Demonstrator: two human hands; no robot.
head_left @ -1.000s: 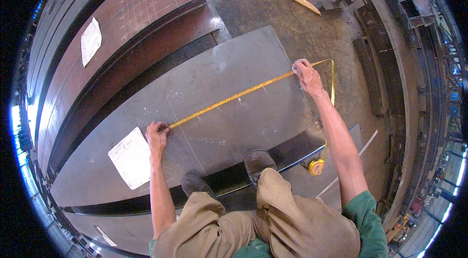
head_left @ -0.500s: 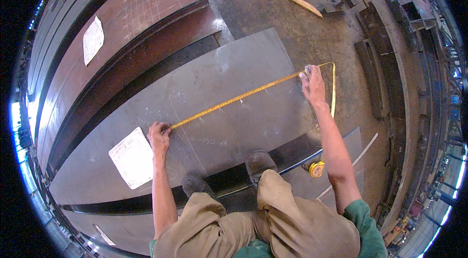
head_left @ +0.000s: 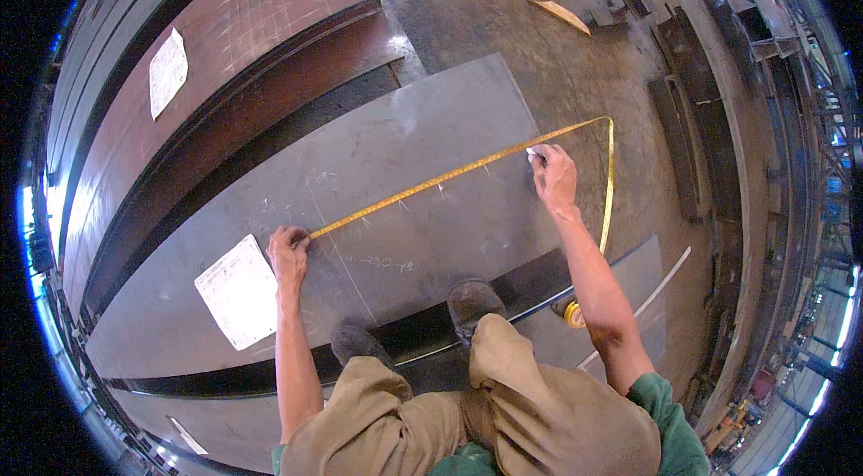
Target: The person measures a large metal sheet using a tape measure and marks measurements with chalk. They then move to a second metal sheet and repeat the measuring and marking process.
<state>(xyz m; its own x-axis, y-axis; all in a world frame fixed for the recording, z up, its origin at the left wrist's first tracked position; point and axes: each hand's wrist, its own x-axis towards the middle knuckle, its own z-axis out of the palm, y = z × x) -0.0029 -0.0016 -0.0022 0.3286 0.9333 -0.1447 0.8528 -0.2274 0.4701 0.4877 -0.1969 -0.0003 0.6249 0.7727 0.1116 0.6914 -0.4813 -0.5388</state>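
A yellow measuring tape blade (head_left: 419,192) lies stretched across a grey steel plate (head_left: 369,166) in front of me. Its left end is pinched against the plate by the fingers of my left hand (head_left: 289,258). Past the plate's right edge the blade bends sharply and runs back toward its yellow case (head_left: 574,314), partly hidden behind my right forearm. My right hand (head_left: 556,181) grips a small white piece of chalk (head_left: 533,153) just below the blade, near that edge. Short white tick marks stand along the blade, with a long white line and scribbles near my left hand.
A white paper sheet (head_left: 239,291) lies on the plate by my left forearm. Beyond it is a reddish-brown steel beam (head_left: 270,8) bearing another sheet (head_left: 168,73). My shoes (head_left: 475,303) are at the plate's near edge. A wood piece (head_left: 563,16) and steel sections (head_left: 676,148) lie on the right.
My right hand has let go of the blade and moved down and left, its chalk now beside the blade at the plate's edge. My left hand keeps its hold.
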